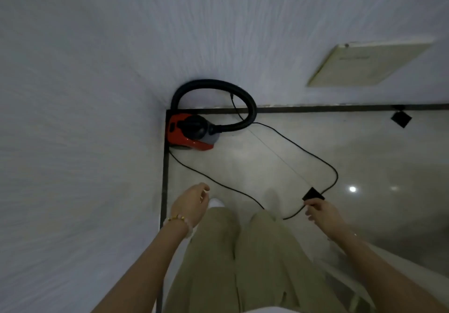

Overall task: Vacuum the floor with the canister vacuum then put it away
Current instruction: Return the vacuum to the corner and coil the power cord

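right grip: the right hand [320,211] pinches the black cord [295,213] near its end
left grip: the left hand [192,202] hangs loosely curled, holding nothing
cord: loops across the floor [267,166] to the far corner
vacuum: the red canister vacuum [190,132] sits against the wall [85,93], hose [218,87] arched above
step: probably gathering cord; feed it hand over hand, without yanking

Your one head-worn camera looks steeply down from standing height toward the corner where wall [85,93] meets floor [267,166].
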Available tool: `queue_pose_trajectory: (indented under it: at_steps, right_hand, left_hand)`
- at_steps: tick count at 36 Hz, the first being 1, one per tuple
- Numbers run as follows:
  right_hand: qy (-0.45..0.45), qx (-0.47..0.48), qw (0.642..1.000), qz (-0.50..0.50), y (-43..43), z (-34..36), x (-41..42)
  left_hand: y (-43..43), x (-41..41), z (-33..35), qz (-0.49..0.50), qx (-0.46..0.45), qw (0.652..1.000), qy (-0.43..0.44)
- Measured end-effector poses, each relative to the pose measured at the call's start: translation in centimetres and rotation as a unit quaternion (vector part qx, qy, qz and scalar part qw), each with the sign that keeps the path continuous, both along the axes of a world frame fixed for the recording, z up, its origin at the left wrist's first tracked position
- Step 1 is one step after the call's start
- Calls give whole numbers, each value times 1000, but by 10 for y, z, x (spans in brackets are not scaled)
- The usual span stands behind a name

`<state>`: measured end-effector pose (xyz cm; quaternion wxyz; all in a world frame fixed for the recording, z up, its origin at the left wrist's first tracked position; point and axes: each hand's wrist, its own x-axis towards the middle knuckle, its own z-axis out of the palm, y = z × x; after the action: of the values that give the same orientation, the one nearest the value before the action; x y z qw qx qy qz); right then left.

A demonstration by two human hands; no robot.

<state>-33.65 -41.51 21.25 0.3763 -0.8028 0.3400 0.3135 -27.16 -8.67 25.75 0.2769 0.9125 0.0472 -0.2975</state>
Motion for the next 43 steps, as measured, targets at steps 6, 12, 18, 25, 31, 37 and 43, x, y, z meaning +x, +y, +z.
queue_pose_trajectory:
  at_steps: [6,12,18,25,31,37,43]
  right_hand:
    - [-25,23,999,-36,-18,-1,-6]
    - [-52,55,993,-95,-52,-11,-17]
    - [-69,80,962,-252,-102,-61,-52]
    - [-49,88,923,-371,-151,-177,-89]
    - [14,80,923,-377,-174,-325,-109]
    - [53,115,913,-387,-170,-451,-101]
    - [102,167,875,-442,-153,-530,-95]
  left_hand:
    - [-21,0,-9,-67,32,997,19]
    - [-68,-4,-38,-123,48,986,98]
    - [-139,-13,-97,-53,4,987,153]
    - [-216,-40,-227,8,-31,978,207]
    - [-268,-56,-380,-141,8,949,281]
    - [-299,-59,-507,-274,42,925,261]
    - [-311,-58,-570,-313,53,910,267]
